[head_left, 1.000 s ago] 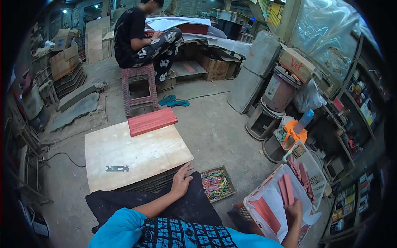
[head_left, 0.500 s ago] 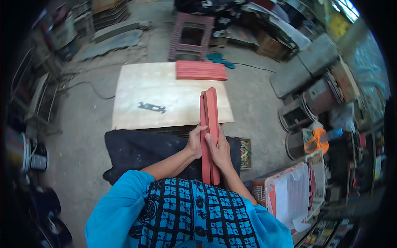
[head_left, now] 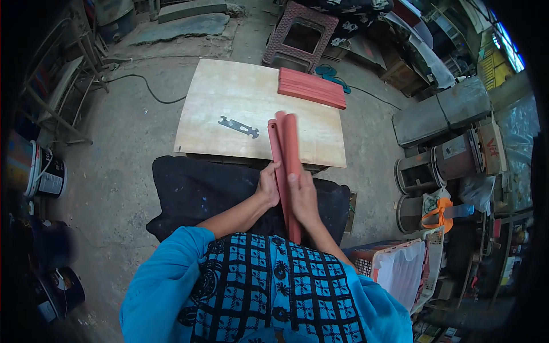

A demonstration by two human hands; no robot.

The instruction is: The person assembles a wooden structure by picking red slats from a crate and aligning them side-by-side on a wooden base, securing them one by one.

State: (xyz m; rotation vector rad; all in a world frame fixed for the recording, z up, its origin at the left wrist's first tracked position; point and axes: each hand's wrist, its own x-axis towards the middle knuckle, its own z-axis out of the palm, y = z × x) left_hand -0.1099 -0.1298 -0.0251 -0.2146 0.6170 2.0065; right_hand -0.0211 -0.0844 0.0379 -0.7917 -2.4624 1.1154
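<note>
Over the dark cloth (head_left: 189, 194) on my lap, both hands hold long red slats with rounded ends, upright in the view and tilted slightly left at their far ends. My left hand (head_left: 269, 184) is closed around the left slat (head_left: 275, 143), which has a small dark hole near its tip. My right hand (head_left: 304, 199) grips the right slats (head_left: 291, 146), thumb on top; they are a little blurred. The slats spread apart at the far end and meet near my body. A stack of similar red slats (head_left: 311, 88) lies on the board's far right corner.
A pale wooden board (head_left: 223, 86) forms a low work surface ahead, with a flat grey multi-slot wrench (head_left: 238, 127) on it. Beyond stands a plastic stool (head_left: 300, 37). A lined basket (head_left: 400, 268) is at my right, paint buckets (head_left: 48, 174) at the left.
The slats, earlier held close together, now fan apart at their far ends. My right hand has turned the right slats slightly. The whole view has shifted, so the board appears farther right and higher.
</note>
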